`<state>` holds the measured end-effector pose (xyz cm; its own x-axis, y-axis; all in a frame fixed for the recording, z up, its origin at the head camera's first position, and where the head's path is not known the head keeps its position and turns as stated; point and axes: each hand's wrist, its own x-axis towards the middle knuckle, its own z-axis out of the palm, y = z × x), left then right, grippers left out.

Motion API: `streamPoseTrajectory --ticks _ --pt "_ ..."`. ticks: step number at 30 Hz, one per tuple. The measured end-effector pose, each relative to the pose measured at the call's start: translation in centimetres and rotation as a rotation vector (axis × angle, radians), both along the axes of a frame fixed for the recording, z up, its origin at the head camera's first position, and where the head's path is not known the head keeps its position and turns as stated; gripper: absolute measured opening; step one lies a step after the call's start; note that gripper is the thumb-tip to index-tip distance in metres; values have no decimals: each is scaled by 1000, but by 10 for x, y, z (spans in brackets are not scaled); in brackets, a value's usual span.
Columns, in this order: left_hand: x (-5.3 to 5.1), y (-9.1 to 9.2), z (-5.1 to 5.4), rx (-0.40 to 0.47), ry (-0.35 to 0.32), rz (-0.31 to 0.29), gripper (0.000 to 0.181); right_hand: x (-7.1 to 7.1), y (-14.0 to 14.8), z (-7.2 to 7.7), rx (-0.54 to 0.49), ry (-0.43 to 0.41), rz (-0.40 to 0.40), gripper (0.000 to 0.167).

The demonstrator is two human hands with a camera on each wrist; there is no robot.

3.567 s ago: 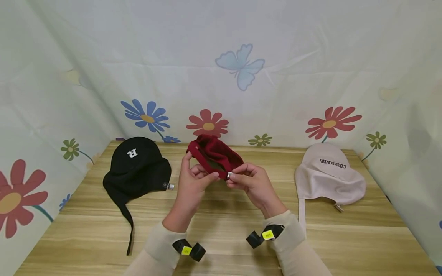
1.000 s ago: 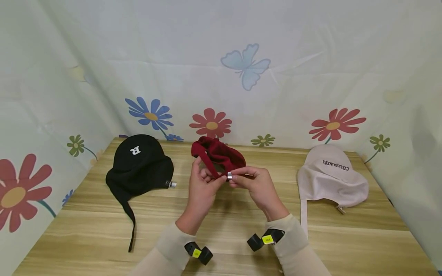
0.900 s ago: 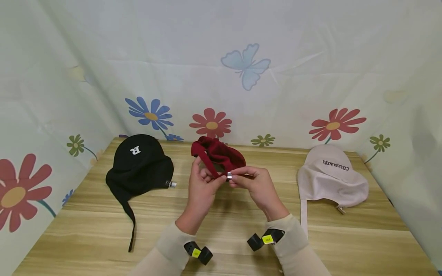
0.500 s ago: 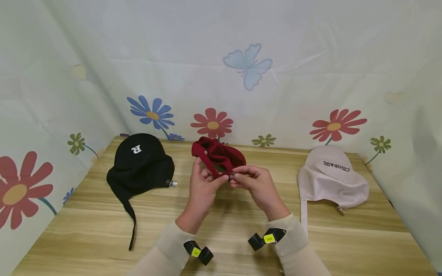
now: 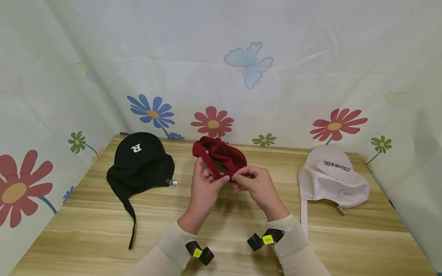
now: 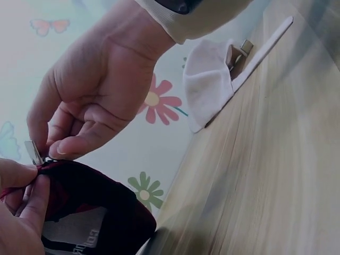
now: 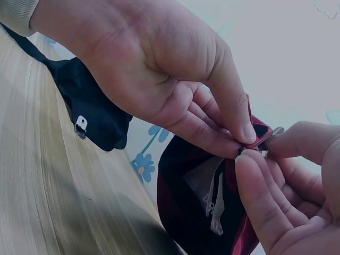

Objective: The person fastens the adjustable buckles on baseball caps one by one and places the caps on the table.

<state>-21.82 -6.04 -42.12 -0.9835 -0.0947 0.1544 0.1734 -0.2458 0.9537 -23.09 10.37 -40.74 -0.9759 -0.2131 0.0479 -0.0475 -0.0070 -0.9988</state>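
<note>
Both hands hold a dark red cap [image 5: 224, 155] above the table, its opening turned towards me. My left hand [image 5: 203, 188] pinches the end of the band by the clasp, its index finger raised along the band. My right hand [image 5: 255, 188] pinches the other side at the small metal clasp [image 7: 272, 135], and the two hands' fingertips nearly meet. In the left wrist view the clasp's plate [image 6: 34, 152] sticks up between the hands. The head view shows little of it behind the right fingers. I cannot tell whether the strap runs through it.
On the wooden table [image 5: 221, 245], a black cap [image 5: 141, 161] with a white R lies left, its strap trailing forward. A pale pink cap [image 5: 333, 174] marked COLORADO lies right, strap also forward. Both have metal clasps. A flower-printed curtain [image 5: 293, 84] surrounds the table.
The clasp's shiny plate, plain in the head view a second ago, is now mostly hidden by the right fingers. The left hand is closer to the clasp than 3.6 seconds ago.
</note>
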Motion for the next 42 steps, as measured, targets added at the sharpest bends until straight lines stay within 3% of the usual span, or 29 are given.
streamPoseTrajectory --ticks 7,16,22,30,42 --pt "0 2 1 45 -16 -8 84 -1 -1 0 53 -1 -10 11" --pt "3 4 9 179 -26 -12 58 0 -1 0 13 18 32 6" --pt "2 4 10 212 -34 -3 60 0 1 0 -8 17 70 7" --pt "2 2 9 264 -43 -23 62 -2 6 0 -67 18 131 21" --pt "3 3 9 318 -75 -47 61 -2 9 0 17 95 187 12"
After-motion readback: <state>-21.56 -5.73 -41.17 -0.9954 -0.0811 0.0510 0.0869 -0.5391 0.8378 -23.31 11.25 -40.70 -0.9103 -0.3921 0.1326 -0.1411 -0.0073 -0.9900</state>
